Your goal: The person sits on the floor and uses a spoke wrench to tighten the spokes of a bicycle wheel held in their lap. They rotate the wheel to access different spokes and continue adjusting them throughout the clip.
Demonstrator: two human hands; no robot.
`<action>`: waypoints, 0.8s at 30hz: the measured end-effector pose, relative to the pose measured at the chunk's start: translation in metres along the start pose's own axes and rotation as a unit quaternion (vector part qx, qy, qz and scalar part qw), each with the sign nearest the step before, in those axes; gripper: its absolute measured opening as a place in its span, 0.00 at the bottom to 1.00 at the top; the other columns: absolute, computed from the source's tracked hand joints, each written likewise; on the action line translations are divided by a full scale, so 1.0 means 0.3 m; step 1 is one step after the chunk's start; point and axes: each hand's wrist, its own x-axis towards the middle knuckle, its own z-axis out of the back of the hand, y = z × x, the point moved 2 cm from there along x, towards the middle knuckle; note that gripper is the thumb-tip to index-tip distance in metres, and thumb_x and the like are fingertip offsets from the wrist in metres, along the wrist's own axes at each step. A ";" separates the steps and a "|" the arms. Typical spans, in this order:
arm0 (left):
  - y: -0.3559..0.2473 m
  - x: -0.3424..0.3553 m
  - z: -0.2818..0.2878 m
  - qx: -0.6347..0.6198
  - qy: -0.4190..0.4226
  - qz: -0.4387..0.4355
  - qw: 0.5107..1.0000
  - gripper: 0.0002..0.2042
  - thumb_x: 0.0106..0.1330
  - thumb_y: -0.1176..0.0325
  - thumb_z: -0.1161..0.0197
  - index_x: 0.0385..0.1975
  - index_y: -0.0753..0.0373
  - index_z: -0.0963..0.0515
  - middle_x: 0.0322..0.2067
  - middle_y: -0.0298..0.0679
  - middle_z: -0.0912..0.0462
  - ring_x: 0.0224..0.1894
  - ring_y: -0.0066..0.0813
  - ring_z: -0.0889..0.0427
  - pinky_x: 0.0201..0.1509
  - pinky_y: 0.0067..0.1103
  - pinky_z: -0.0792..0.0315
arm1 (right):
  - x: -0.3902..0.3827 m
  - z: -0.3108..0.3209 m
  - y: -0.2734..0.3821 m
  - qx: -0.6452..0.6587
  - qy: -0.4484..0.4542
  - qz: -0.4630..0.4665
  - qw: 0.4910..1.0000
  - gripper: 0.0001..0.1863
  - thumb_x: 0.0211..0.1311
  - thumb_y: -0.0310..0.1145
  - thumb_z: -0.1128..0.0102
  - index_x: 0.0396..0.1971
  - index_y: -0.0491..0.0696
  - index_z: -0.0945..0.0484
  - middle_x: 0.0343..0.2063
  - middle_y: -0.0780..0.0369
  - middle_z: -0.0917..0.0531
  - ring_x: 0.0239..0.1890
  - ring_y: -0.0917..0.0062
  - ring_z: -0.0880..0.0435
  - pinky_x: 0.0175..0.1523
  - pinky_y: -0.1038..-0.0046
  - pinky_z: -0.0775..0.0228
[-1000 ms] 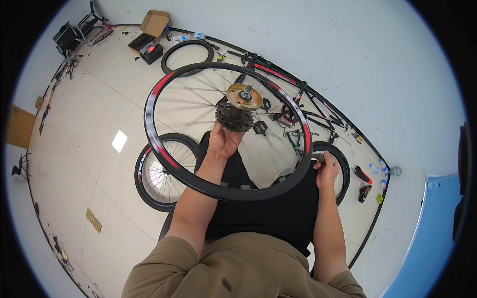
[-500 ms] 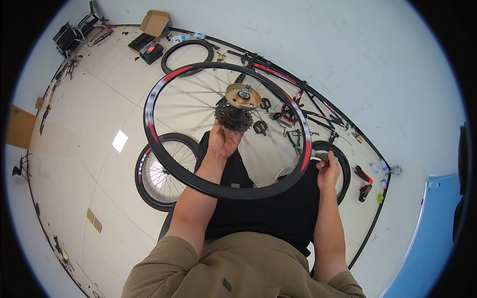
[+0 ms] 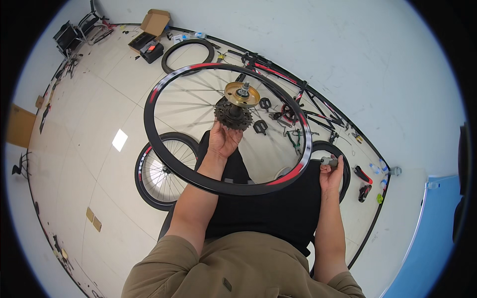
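Note:
A bicycle wheel [image 3: 226, 187] with a black rim and red and silver patches is held up above my lap, its spokes blurred. At its hub sit a dark sprocket cluster [image 3: 232, 117], a brass-coloured disc [image 3: 248, 99] and a silver axle end [image 3: 244, 88]. My left hand [image 3: 226, 140] grips the hub from below at the sprockets, its fingertips partly hidden behind them. Just outside the rim's right side, my right hand [image 3: 332, 176] is closed round a small grey cylindrical object [image 3: 329, 161]. Its exact kind cannot be made out.
A second wheel [image 3: 140, 174] lies left of my legs, and a tyre [image 3: 345, 191] shows behind my right hand. Beyond are a bicycle frame [image 3: 318, 94], pedals [image 3: 260, 127], another tyre [image 3: 166, 57] and an open cardboard box [image 3: 155, 22]. Plastic bottles [image 3: 374, 169] lie at right.
The rim's red patches have shifted clockwise round the wheel. My right hand has turned and moved slightly right with the grey object, which shows more plainly. My left hand stays at the hub.

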 end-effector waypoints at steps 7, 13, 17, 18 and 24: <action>0.004 -0.006 -0.011 0.019 -0.020 -0.013 1.000 0.23 0.72 0.49 0.50 0.56 0.59 0.29 0.50 0.44 0.20 0.45 0.39 0.16 0.41 0.29 0.15 | -0.016 -0.026 -0.002 0.014 0.007 0.013 1.000 0.19 0.65 0.47 0.40 0.35 0.43 0.26 0.22 0.67 0.28 0.17 0.82 0.36 0.29 0.77 0.37; 0.002 0.002 0.006 0.019 -0.042 -0.004 0.999 0.24 0.72 0.47 0.51 0.56 0.60 0.29 0.50 0.44 0.20 0.44 0.38 0.16 0.40 0.28 0.15 | -0.014 -0.026 0.000 0.026 0.003 0.018 0.999 0.16 0.65 0.43 0.40 0.31 0.44 0.25 0.24 0.65 0.24 0.18 0.81 0.34 0.30 0.75 0.34; 0.004 -0.001 -0.009 0.024 -0.025 -0.001 0.999 0.25 0.72 0.46 0.51 0.56 0.61 0.29 0.50 0.45 0.20 0.44 0.38 0.16 0.40 0.28 0.15 | -0.010 -0.022 -0.003 0.035 0.012 0.017 0.999 0.14 0.66 0.41 0.41 0.30 0.44 0.25 0.24 0.65 0.24 0.18 0.80 0.33 0.31 0.74 0.33; 0.000 -0.002 -0.007 0.024 -0.019 0.000 1.000 0.25 0.72 0.46 0.52 0.56 0.61 0.30 0.50 0.46 0.20 0.44 0.38 0.16 0.40 0.28 0.15 | -0.010 -0.021 -0.005 0.036 0.015 0.015 0.999 0.14 0.66 0.40 0.42 0.29 0.44 0.26 0.24 0.65 0.23 0.19 0.80 0.33 0.32 0.74 0.32; 0.000 -0.004 -0.004 0.022 -0.026 -0.016 0.999 0.24 0.72 0.47 0.53 0.56 0.61 0.30 0.49 0.44 0.20 0.44 0.37 0.16 0.41 0.26 0.16 | 0.006 0.009 -0.014 0.006 0.064 0.024 0.998 0.09 0.64 0.32 0.45 0.32 0.41 0.25 0.31 0.58 0.18 0.29 0.73 0.20 0.48 0.65 0.24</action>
